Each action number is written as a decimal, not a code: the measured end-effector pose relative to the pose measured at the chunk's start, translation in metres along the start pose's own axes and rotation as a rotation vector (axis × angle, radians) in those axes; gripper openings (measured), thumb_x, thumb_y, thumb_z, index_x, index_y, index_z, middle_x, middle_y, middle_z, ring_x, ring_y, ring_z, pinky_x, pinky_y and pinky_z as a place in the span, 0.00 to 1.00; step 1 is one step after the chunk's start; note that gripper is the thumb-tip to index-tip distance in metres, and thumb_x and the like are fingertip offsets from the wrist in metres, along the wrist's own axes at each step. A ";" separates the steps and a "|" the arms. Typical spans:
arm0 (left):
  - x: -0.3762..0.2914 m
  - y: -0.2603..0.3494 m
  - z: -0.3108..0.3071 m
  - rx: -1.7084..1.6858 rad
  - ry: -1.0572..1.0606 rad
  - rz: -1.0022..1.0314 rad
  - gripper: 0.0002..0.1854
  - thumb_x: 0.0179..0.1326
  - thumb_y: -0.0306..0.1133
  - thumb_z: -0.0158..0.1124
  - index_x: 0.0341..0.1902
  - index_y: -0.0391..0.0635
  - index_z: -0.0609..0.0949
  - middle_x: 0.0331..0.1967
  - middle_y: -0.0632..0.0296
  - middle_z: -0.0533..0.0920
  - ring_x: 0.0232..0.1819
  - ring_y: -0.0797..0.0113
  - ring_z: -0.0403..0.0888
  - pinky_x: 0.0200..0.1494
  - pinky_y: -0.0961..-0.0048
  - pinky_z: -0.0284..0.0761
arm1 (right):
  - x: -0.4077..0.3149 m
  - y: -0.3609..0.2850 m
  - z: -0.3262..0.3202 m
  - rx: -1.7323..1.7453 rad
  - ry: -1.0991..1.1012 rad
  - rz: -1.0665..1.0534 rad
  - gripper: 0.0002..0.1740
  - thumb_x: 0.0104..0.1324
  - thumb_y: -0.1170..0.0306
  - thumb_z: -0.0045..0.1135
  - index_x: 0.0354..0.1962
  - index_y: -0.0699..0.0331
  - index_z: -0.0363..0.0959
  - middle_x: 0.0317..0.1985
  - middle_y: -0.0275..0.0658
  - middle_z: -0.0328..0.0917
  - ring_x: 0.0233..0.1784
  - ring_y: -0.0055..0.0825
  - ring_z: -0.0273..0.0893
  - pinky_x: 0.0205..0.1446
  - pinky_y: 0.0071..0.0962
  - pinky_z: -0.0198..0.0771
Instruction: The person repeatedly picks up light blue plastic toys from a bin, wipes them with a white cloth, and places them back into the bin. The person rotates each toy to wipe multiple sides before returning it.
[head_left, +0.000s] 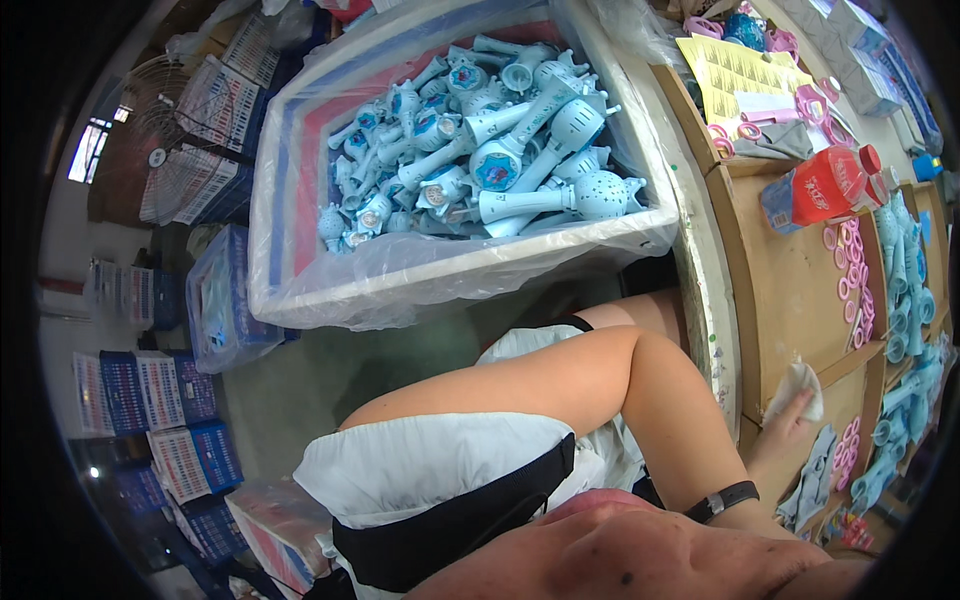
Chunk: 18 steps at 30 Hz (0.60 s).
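Observation:
My right hand (796, 414) is at the right, reaching out from under my left wrist over the cardboard trays, its fingers closed on a crumpled white cloth (795, 390). My left forearm, with a black wristband, bends down at the elbow; my face in the foreground hides the left hand. Close to the right hand lie a grey cloth (810, 476) and small pink plastic rings (847, 446). Above, a plastic-lined foam box (457, 289) holds many light-blue plastic toy wands (525, 199), heaped in all directions.
Pink rings (844, 281) and a red-labelled bottle (821, 187) occupy the cardboard tray (787, 300). More light-blue toy parts (904, 277) line the far right. Yellow printed sheets (739, 79) lie at the top right. A fan (157, 156) and stacked patterned crates (142, 390) stand left.

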<state>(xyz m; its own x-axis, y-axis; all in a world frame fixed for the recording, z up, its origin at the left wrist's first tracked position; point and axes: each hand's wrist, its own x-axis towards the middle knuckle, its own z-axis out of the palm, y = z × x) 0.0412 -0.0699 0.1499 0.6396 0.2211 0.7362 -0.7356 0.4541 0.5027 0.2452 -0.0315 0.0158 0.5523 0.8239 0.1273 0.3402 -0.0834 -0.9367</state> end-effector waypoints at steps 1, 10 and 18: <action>0.000 -0.002 0.003 0.004 0.003 -0.008 0.15 0.66 0.36 0.47 0.50 0.37 0.68 0.48 0.57 0.74 0.45 0.69 0.74 0.47 0.74 0.69 | -0.001 0.001 0.005 -0.087 0.001 -0.122 0.20 0.71 0.63 0.43 0.48 0.73 0.70 0.43 0.41 0.75 0.44 0.25 0.72 0.48 0.23 0.65; -0.002 -0.019 0.023 0.045 -0.007 -0.045 0.14 0.65 0.35 0.48 0.48 0.38 0.69 0.48 0.57 0.74 0.44 0.69 0.74 0.46 0.75 0.70 | -0.006 -0.005 0.004 -0.252 -0.092 -0.170 0.18 0.71 0.65 0.42 0.46 0.73 0.71 0.39 0.43 0.75 0.42 0.27 0.72 0.47 0.25 0.65; -0.002 -0.025 0.030 0.048 -0.019 -0.058 0.13 0.64 0.34 0.50 0.47 0.38 0.69 0.47 0.58 0.74 0.43 0.70 0.74 0.45 0.75 0.70 | -0.007 -0.003 0.006 -0.281 -0.071 -0.187 0.17 0.70 0.64 0.44 0.45 0.72 0.71 0.38 0.43 0.76 0.41 0.28 0.72 0.47 0.25 0.66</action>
<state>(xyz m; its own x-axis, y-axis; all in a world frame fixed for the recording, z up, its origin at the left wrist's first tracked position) 0.0516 -0.1074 0.1497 0.6777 0.1793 0.7132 -0.7075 0.4235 0.5658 0.2352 -0.0335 0.0160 0.4095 0.8756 0.2562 0.6322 -0.0698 -0.7717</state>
